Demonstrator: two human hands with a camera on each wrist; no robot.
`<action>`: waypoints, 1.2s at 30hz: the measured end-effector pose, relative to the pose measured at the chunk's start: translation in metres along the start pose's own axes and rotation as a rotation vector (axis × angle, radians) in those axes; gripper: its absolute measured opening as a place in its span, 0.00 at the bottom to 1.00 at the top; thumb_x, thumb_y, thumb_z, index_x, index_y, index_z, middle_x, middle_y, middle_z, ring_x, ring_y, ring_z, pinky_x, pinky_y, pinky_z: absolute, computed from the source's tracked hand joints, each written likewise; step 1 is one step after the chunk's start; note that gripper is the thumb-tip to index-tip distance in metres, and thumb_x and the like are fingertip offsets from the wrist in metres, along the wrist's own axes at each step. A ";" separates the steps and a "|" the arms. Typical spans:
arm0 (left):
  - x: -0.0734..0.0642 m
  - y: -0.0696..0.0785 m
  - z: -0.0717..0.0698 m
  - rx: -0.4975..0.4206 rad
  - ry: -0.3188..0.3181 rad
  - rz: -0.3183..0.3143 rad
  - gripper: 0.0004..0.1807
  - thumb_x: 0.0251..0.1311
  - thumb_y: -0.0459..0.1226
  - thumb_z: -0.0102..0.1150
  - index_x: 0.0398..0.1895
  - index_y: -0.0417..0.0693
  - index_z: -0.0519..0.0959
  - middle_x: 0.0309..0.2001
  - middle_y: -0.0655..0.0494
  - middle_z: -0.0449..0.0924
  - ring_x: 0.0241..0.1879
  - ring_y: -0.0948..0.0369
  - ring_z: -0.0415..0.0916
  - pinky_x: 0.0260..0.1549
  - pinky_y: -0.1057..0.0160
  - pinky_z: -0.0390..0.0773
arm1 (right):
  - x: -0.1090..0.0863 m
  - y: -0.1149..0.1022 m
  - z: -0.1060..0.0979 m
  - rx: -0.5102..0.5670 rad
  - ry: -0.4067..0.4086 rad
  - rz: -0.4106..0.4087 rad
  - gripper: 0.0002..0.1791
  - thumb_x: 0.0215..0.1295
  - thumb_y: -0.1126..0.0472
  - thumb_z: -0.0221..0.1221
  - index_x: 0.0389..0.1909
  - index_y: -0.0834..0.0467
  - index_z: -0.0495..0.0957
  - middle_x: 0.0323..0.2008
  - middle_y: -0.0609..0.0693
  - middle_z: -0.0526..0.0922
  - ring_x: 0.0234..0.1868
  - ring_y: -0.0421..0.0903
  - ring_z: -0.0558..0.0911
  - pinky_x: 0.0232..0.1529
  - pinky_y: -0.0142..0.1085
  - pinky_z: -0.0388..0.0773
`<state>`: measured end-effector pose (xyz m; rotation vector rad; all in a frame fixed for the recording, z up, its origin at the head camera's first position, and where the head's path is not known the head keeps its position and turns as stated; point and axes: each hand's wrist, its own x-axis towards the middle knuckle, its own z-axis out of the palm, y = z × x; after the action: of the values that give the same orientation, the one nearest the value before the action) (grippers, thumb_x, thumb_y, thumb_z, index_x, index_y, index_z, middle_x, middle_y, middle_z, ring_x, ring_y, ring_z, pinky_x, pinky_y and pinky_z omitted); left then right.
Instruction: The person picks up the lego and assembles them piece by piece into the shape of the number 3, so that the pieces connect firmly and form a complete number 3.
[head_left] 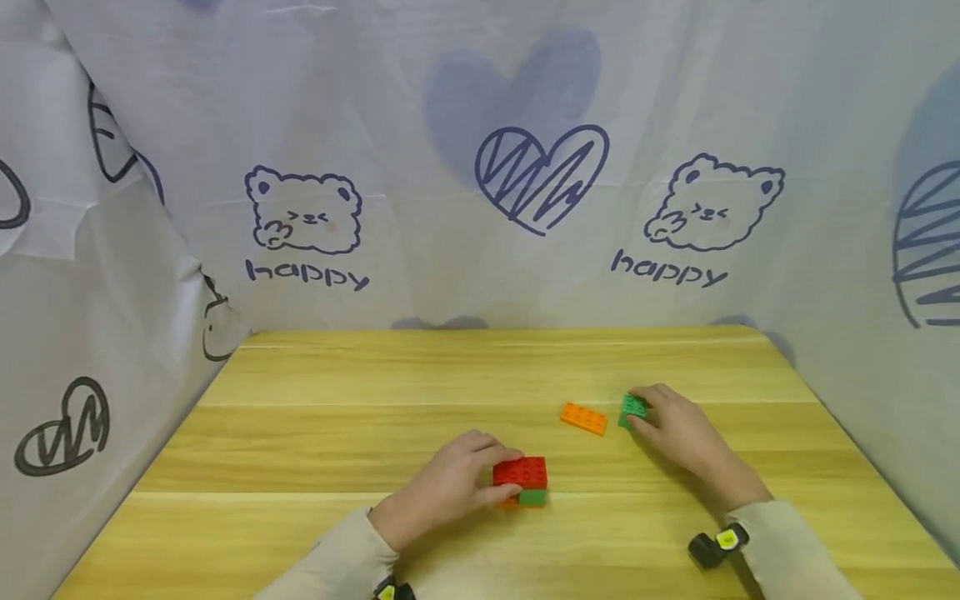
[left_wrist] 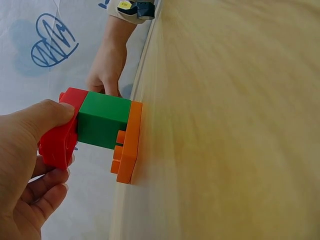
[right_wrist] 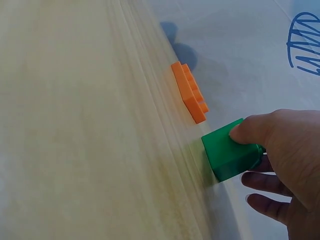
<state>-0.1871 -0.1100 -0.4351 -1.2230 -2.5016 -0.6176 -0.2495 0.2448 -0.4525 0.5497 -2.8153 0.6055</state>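
My left hand (head_left: 463,473) grips a red brick (head_left: 529,472) between thumb and fingers. That red brick sits on top of a green brick (left_wrist: 104,120), which stands on one end of a flat orange brick (left_wrist: 131,145), making a small stack on the table. Farther back and to the right, my right hand (head_left: 684,432) pinches a separate green brick (right_wrist: 231,151) with the thumb on its near side. Just left of that green brick lies a loose flat orange brick (head_left: 583,418), studs up, touched by neither hand.
The wooden table (head_left: 315,433) carries all the bricks. White cloth (head_left: 420,250) printed with hearts and bears hangs behind the table and along its sides. Each wrist wears a small black camera (head_left: 707,550).
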 end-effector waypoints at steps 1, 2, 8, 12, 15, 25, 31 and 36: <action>0.000 0.000 0.000 0.001 0.002 0.001 0.20 0.59 0.48 0.68 0.51 0.49 0.83 0.41 0.60 0.81 0.41 0.64 0.76 0.41 0.69 0.77 | 0.000 0.000 0.000 -0.002 0.000 -0.001 0.24 0.66 0.56 0.63 0.59 0.65 0.74 0.50 0.59 0.79 0.48 0.58 0.80 0.51 0.55 0.76; 0.000 0.000 0.000 0.001 0.004 0.002 0.20 0.59 0.48 0.68 0.51 0.49 0.83 0.41 0.60 0.81 0.41 0.64 0.76 0.41 0.69 0.78 | 0.000 -0.001 0.000 -0.003 0.001 -0.003 0.24 0.66 0.56 0.63 0.59 0.64 0.74 0.50 0.59 0.79 0.48 0.57 0.80 0.50 0.55 0.76; -0.001 -0.002 0.001 -0.008 0.011 0.004 0.20 0.59 0.48 0.68 0.51 0.49 0.83 0.41 0.60 0.81 0.41 0.63 0.76 0.41 0.68 0.78 | 0.000 -0.001 0.000 -0.005 0.001 -0.007 0.24 0.66 0.56 0.63 0.58 0.64 0.75 0.49 0.58 0.79 0.47 0.56 0.80 0.49 0.55 0.76; 0.000 -0.002 0.002 -0.007 0.013 0.007 0.20 0.59 0.48 0.68 0.51 0.49 0.83 0.41 0.60 0.81 0.41 0.63 0.76 0.41 0.68 0.78 | 0.000 -0.001 -0.002 -0.010 -0.008 -0.004 0.24 0.66 0.57 0.63 0.58 0.64 0.74 0.49 0.58 0.79 0.47 0.57 0.80 0.49 0.55 0.76; 0.000 -0.001 0.002 -0.011 0.013 0.006 0.20 0.59 0.48 0.68 0.51 0.49 0.83 0.41 0.60 0.81 0.41 0.63 0.76 0.41 0.68 0.78 | 0.001 -0.002 -0.004 -0.007 -0.011 -0.002 0.23 0.66 0.57 0.63 0.58 0.65 0.74 0.49 0.58 0.79 0.47 0.57 0.80 0.49 0.55 0.76; 0.001 -0.001 0.002 -0.002 0.013 0.014 0.21 0.58 0.48 0.69 0.51 0.49 0.83 0.41 0.59 0.81 0.40 0.63 0.76 0.42 0.68 0.78 | 0.000 -0.009 -0.006 0.021 0.028 -0.012 0.24 0.65 0.58 0.64 0.58 0.64 0.73 0.49 0.57 0.78 0.46 0.56 0.80 0.48 0.54 0.77; 0.000 -0.001 0.002 -0.001 0.008 0.013 0.20 0.59 0.49 0.68 0.51 0.49 0.83 0.40 0.60 0.81 0.40 0.63 0.75 0.41 0.68 0.78 | 0.002 -0.023 -0.011 0.047 0.046 -0.032 0.24 0.65 0.59 0.64 0.59 0.64 0.73 0.49 0.57 0.79 0.48 0.56 0.80 0.49 0.53 0.77; 0.002 -0.001 0.001 -0.001 -0.003 0.009 0.20 0.60 0.49 0.67 0.52 0.49 0.83 0.41 0.60 0.81 0.41 0.63 0.76 0.42 0.68 0.77 | 0.004 -0.033 -0.015 0.054 0.074 -0.055 0.25 0.64 0.59 0.65 0.59 0.65 0.71 0.50 0.59 0.78 0.49 0.58 0.79 0.50 0.54 0.77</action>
<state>-0.1891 -0.1091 -0.4355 -1.2360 -2.4973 -0.6146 -0.2385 0.2225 -0.4260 0.5996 -2.7126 0.6786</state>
